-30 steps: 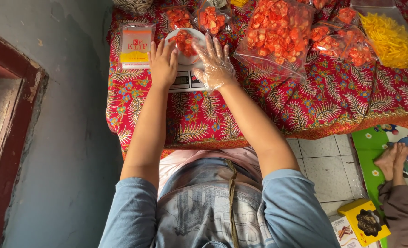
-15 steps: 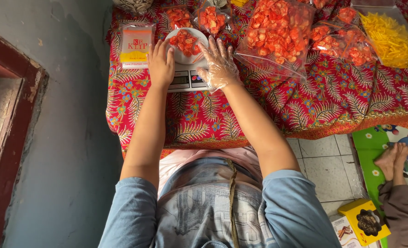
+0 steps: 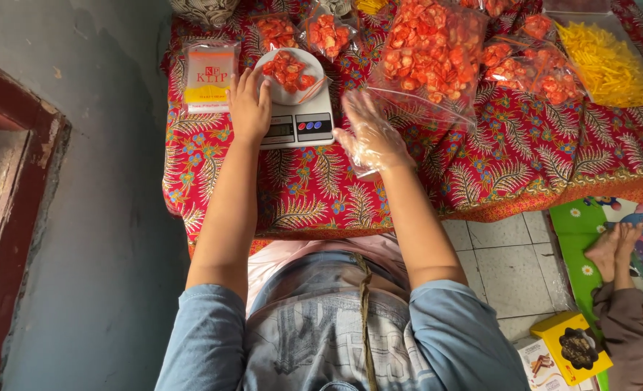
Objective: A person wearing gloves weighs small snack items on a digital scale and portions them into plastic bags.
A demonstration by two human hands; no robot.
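A small white kitchen scale (image 3: 297, 119) stands on a table with a red patterned cloth (image 3: 510, 166). On it sits a white bowl (image 3: 272, 92) with orange-red crackers (image 3: 287, 71) inside. My bare left hand (image 3: 249, 107) rests flat against the left side of the scale and bowl, fingers together. My right hand (image 3: 370, 134), in a clear plastic glove, hovers to the right of the scale with fingers spread and holds nothing. It is just below a big clear bag of orange-red crackers (image 3: 431, 51).
Small filled cracker bags (image 3: 326, 30) lie behind the scale, a stack of printed orange-and-yellow pouches (image 3: 208, 76) at its left. A bag of yellow sticks (image 3: 605, 61) is at far right. Another person's feet (image 3: 618, 242) rest on a mat; a yellow box (image 3: 570, 347) lies nearby.
My gloved right hand has come away from the bowl and moved down and right, off the scale. My left hand has slid a little lower beside the scale.
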